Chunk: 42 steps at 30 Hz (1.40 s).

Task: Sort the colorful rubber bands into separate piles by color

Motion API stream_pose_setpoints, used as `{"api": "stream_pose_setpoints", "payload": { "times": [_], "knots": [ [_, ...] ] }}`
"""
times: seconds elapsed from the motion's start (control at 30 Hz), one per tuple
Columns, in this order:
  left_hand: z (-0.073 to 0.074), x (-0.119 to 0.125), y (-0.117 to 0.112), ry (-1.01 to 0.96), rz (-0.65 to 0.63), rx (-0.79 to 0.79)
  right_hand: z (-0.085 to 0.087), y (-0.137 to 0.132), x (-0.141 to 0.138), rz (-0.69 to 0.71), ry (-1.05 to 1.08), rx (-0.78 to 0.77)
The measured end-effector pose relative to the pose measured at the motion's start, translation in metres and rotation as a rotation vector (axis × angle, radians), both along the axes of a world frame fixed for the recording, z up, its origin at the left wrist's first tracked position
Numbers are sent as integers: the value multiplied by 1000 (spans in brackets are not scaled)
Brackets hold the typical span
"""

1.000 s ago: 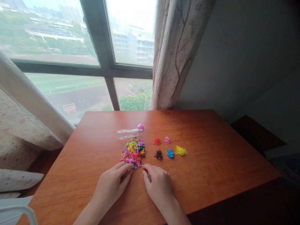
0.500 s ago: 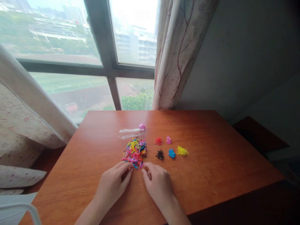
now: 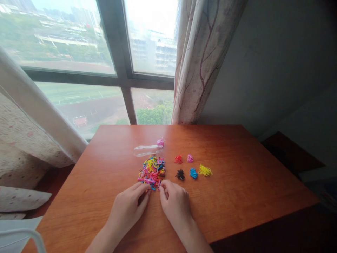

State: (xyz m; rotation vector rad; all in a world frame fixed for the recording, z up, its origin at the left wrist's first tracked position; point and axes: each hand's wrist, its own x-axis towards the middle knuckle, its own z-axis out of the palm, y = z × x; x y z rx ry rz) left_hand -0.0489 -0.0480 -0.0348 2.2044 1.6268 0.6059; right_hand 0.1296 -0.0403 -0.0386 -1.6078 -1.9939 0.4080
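A mixed pile of small coloured rubber bands [image 3: 152, 171] lies on the wooden table [image 3: 237, 182]. My left hand [image 3: 129, 207] rests flat just below the pile, fingers stretched and fingertips touching its near edge. My right hand [image 3: 173, 202] sits beside it, fingers curled in a pinch at the pile's lower right edge; what they hold is too small to name. To the right lie small sorted heaps: red [image 3: 178, 159], pink [image 3: 189, 158], black [image 3: 180, 174], blue [image 3: 193, 173] and yellow [image 3: 205, 170].
A clear plastic bottle with a pink cap [image 3: 147, 150] lies on its side behind the pile. A window and patterned curtain [image 3: 200, 63] stand behind the table. A cushioned seat [image 3: 21, 165] is at the left. A dark ledge [image 3: 292, 151] is at the right.
My right hand has crept forward and left to the pile's edge, its fingers curling into a pinch. The left hand has barely moved.
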Motion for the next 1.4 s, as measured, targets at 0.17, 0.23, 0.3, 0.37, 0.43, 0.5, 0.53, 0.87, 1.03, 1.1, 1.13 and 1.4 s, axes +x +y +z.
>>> {"api": "stream_pose_setpoints", "payload": {
  "times": [0.17, 0.23, 0.3, 0.37, 0.43, 0.5, 0.53, 0.87, 1.03, 1.1, 1.13, 1.4],
  "knots": [
    [2, 0, 0, -8, 7, 15, 0, -1, 1, -8, 7, 9],
    [2, 0, 0, -27, 17, 29, 0, -1, 1, -11, -2, 2],
    [1, -1, 0, -49, 33, 51, 0, -2, 1, -3, -15, 5],
    [-1, -1, 0, -60, 57, 76, -1, -1, 1, 23, -22, 19],
    [-2, -2, 1, -54, 74, 92, -1, -1, 2, 55, -16, 34],
    [-3, -2, 1, -33, 75, 96, -2, -2, 2, 80, -5, 40],
    [-4, -2, 1, -20, 69, 93, -1, -2, 2, 90, -1, 38],
    [-5, -2, 0, 42, 11, 12, 0, -5, 0, 213, -63, 23],
    [-2, -1, 1, 21, -4, -5, -2, -5, 0, 234, -75, 45],
    [-1, -1, 1, 3, -1, -17, -2, -5, 0, 231, -68, 35],
    [0, -1, 1, -11, 2, -21, -2, -5, 0, 227, -62, 27],
    [-3, -6, 2, -111, 29, -1, 2, -4, 0, 198, -43, -10]
  ]
}}
